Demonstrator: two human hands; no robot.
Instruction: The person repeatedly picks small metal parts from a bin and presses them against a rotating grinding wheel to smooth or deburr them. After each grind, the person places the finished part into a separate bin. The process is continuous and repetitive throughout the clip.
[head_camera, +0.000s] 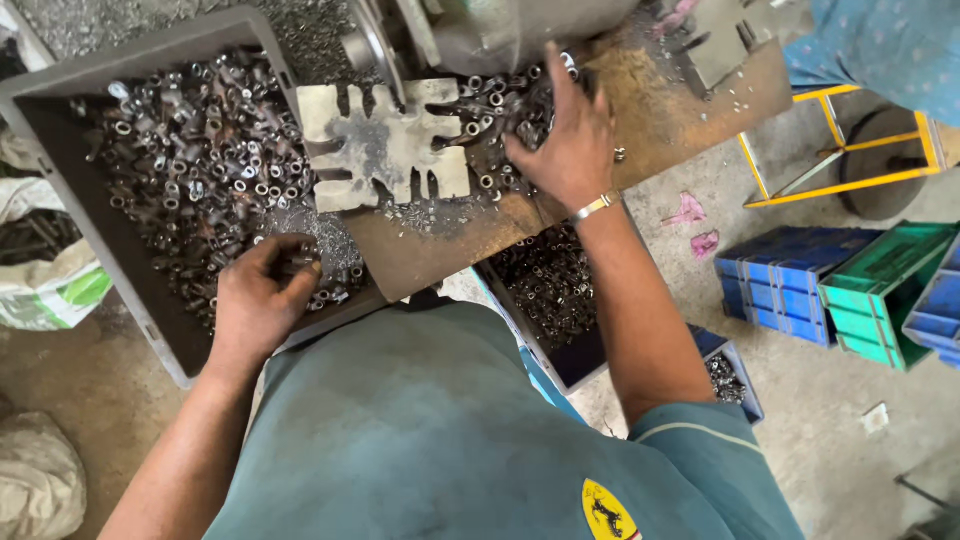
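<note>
Soft, even daylight is filling the scene, casting only faint shadows. Small glints are sparkling off the metal parts in the grey tray (60, 90). Edges are bending slightly from the wide lens, and the right hand (570, 140) is blurring a little.

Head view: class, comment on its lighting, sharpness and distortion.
Head view: soft, even daylight with no hard shadows; small glints on the metal parts in the grey tray; both hands, left and right, fairly sharp; wide-angle bending towards the edges.

small grey metal parts (200, 170) heaped in grey tray (60, 85)
</note>
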